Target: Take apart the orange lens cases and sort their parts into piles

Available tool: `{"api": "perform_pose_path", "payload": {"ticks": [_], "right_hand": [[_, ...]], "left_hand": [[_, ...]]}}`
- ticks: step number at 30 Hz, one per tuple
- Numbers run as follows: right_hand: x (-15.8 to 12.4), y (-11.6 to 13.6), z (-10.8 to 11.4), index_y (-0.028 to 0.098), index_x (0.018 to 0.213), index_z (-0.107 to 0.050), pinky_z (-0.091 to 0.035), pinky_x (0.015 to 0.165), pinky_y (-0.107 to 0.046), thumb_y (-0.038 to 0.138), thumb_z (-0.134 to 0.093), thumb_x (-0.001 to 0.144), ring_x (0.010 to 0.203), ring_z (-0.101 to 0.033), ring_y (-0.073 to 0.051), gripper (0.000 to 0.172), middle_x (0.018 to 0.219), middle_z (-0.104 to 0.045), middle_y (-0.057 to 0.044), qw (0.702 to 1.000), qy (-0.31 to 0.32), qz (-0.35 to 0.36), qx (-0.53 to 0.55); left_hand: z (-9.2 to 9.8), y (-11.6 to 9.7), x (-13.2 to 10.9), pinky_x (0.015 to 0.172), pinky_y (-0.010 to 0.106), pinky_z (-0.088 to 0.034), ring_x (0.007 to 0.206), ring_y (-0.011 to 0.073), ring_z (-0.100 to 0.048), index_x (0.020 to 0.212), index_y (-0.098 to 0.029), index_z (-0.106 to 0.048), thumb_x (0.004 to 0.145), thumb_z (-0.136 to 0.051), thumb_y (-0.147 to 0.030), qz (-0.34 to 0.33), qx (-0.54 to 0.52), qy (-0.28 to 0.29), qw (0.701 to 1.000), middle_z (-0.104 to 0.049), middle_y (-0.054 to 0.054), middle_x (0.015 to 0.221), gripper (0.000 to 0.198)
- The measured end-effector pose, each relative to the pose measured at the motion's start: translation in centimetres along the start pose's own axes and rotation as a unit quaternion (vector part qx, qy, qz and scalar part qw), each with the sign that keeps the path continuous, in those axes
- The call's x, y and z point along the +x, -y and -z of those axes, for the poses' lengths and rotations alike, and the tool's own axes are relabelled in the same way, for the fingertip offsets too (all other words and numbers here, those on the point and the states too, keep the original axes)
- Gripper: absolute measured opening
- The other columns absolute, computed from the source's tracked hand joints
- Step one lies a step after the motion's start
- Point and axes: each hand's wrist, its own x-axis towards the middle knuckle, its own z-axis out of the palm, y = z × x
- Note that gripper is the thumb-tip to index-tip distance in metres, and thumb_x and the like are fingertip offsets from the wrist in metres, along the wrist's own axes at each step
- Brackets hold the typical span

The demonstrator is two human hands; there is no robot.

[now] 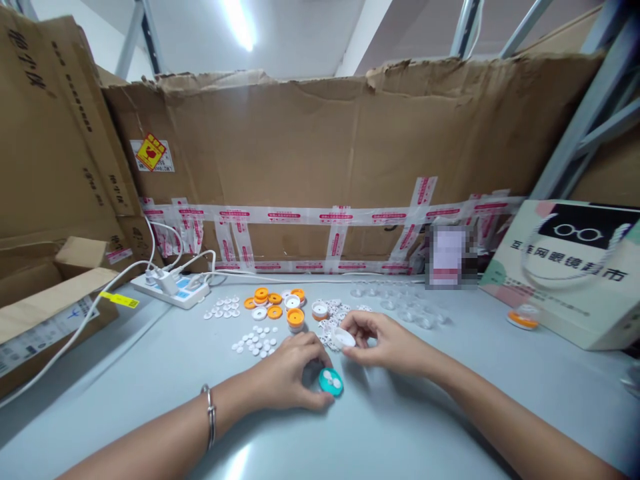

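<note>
My left hand [295, 373] rests on the table, thumb and fingertips curled against the rim of a teal round disc [325, 391]. Two small white round pieces [329, 376] sit on that disc. Between the thumb and fingers of my right hand [373, 337] is a white round shallow cap [343, 338], tilted, just above and to the right of the disc. Right behind the cap lies a heap of small white ring-like parts [327, 327]. A stack of orange and white round pieces [295, 319] stands just beyond my left hand.
Orange and white discs [275, 311] lie behind, with small white buttons [260, 343] nearer. Clear plastic pieces [423, 313] spread at right. A power strip [173, 287] with cables sits back left. A printed box [565, 280] stands right; a cardboard wall [300, 147] closes the back.
</note>
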Motion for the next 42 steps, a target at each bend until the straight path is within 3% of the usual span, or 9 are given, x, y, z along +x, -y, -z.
{"api": "perform_pose_path", "payload": {"ticks": [7,12,16,19,22,29,34,42], "right_hand": [[0.5,-1.0,-0.4,0.016,0.087,-0.054,-0.035,0.056,-0.023,0.031,-0.063,0.064,0.058,-0.041,-0.010,0.028,0.065,-0.044,0.004,0.997,-0.004,-0.004,0.081],[0.5,-1.0,-0.6,0.017,0.090,-0.054,-0.038,0.058,-0.023,0.025,-0.063,0.064,0.060,-0.044,-0.011,0.028,0.067,-0.047,0.004,0.998,-0.021,0.034,0.056],[0.4,-0.7,-0.8,0.018,0.088,-0.056,-0.040,0.059,-0.023,0.021,-0.061,0.066,0.061,-0.046,-0.010,0.024,0.069,-0.051,0.003,0.998,-0.013,0.049,0.038],[0.3,-0.6,-0.9,0.017,0.090,-0.056,-0.041,0.059,-0.023,0.023,-0.062,0.065,0.060,-0.047,-0.010,0.026,0.068,-0.051,0.003,0.998,-0.015,0.049,0.033],[0.3,-0.5,-1.0,0.016,0.092,-0.056,-0.041,0.058,-0.024,0.025,-0.062,0.066,0.059,-0.046,-0.010,0.028,0.066,-0.051,0.003,0.999,-0.008,0.041,0.033],[0.4,-0.5,-1.2,0.015,0.091,-0.059,-0.042,0.060,-0.025,0.025,-0.066,0.065,0.061,-0.049,-0.011,0.028,0.067,-0.054,0.002,0.998,0.013,0.027,0.061],[0.6,-0.7,-1.4,0.016,0.094,-0.056,-0.044,0.071,-0.029,0.026,-0.070,0.061,0.071,-0.055,-0.012,0.037,0.078,-0.060,0.000,0.984,0.023,0.015,0.178],[0.7,-0.9,-1.6,0.016,0.097,-0.054,-0.044,0.065,-0.027,0.029,-0.072,0.060,0.064,-0.055,-0.011,0.043,0.068,-0.058,0.003,0.978,0.014,0.014,0.210]], "left_hand": [[0.3,-0.4,-0.1,0.077,0.029,-0.040,0.086,0.0181,-0.048,0.088,-0.019,-0.056,0.066,-0.067,-0.031,-0.001,-0.011,-0.022,1.000,-0.052,0.003,0.090,0.028],[0.4,0.1,0.3,0.072,0.028,-0.040,0.078,0.0154,-0.051,0.084,-0.018,-0.053,0.080,-0.052,-0.026,0.010,-0.014,-0.130,0.991,-0.054,0.003,0.083,0.009],[0.6,0.0,0.3,0.075,0.029,-0.042,0.081,0.0151,-0.052,0.105,-0.019,-0.047,0.084,-0.045,-0.021,-0.018,-0.021,-0.191,0.981,-0.055,0.004,0.088,0.021],[0.6,-0.1,0.2,0.078,0.029,-0.042,0.086,0.0156,-0.052,0.109,-0.021,-0.049,0.086,-0.044,-0.019,-0.067,-0.009,-0.168,0.983,-0.055,0.005,0.094,0.024],[0.6,0.0,0.2,0.075,0.027,-0.043,0.084,0.0156,-0.053,0.097,-0.020,-0.057,0.087,-0.042,-0.018,-0.090,0.009,-0.162,0.983,-0.056,0.006,0.090,0.018],[0.5,0.2,0.1,0.069,0.026,-0.042,0.077,0.0151,-0.053,0.086,-0.017,-0.057,0.086,-0.042,-0.017,-0.104,0.034,-0.159,0.981,-0.058,0.005,0.081,0.015],[0.6,0.3,0.0,0.069,0.026,-0.041,0.077,0.0155,-0.052,0.085,-0.017,-0.056,0.085,-0.044,-0.017,-0.103,0.050,-0.158,0.981,-0.057,0.005,0.081,0.012],[0.5,0.1,0.2,0.070,0.027,-0.041,0.077,0.0152,-0.051,0.085,-0.017,-0.057,0.086,-0.042,-0.016,-0.111,0.061,-0.189,0.974,-0.056,0.005,0.080,0.015]]}}
